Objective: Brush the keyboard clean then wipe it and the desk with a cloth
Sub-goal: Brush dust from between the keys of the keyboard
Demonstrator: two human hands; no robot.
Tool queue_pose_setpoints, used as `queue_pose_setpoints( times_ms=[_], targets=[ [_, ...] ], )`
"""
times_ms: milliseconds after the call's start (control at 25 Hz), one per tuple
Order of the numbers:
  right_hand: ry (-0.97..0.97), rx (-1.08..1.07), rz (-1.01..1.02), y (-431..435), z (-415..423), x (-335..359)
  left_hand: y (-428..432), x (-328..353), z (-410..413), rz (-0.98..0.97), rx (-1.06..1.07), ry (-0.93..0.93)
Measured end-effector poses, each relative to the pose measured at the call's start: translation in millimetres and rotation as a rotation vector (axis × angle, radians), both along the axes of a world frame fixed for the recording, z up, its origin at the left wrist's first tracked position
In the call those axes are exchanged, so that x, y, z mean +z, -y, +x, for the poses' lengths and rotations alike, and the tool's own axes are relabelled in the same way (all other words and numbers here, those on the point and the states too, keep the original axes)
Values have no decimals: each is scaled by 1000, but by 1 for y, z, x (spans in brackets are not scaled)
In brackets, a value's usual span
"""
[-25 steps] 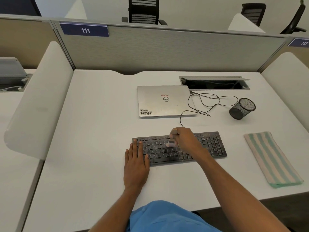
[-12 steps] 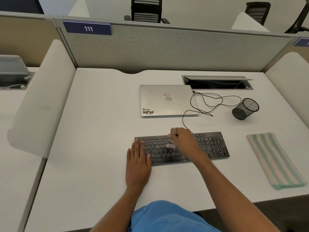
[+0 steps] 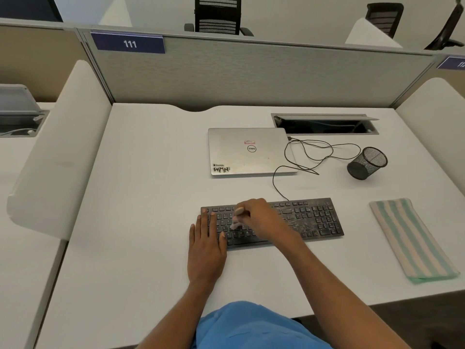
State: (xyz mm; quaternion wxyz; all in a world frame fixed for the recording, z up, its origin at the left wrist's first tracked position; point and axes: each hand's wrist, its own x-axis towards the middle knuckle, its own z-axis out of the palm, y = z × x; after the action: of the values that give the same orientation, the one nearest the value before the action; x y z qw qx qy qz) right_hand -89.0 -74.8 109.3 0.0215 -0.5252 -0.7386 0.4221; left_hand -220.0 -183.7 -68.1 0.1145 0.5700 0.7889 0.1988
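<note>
The brush (image 3: 237, 217) is clasped in the right hand (image 3: 264, 217) over the keyboard's (image 3: 312, 220) left-centre, the left hand (image 3: 206, 248) flat, its speckled length stretching rightward.

This is an open-plan office, seen at one cubicle workstation with a white desk (image 3: 151, 222) as its centre. Along the desk's far edge runs a grey fabric partition (image 3: 251, 74) carrying a blue number plate reading 111 (image 3: 127, 43), with black mesh office chairs (image 3: 217, 15) beyond it and curved white side screens (image 3: 57, 152) at the desk's left and right ends. On the desk lie a closed silver laptop (image 3: 247, 151), a wired black keyboard (image 3: 309, 217), a mesh pen cup (image 3: 367, 162) tipped on its side, and, sunk into the surface near the partition, an open cable hatch (image 3: 324, 124).
</note>
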Motion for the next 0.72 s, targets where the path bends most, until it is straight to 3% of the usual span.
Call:
queue_pose_setpoints(
  times_ms=[360, 720],
  targets=[
    [265, -165, 178, -22, 63, 6, 0, 1, 0, 14, 1, 8],
    [30, -93, -35, -2, 10, -4, 0, 3, 1, 16, 7, 5]
  ],
)
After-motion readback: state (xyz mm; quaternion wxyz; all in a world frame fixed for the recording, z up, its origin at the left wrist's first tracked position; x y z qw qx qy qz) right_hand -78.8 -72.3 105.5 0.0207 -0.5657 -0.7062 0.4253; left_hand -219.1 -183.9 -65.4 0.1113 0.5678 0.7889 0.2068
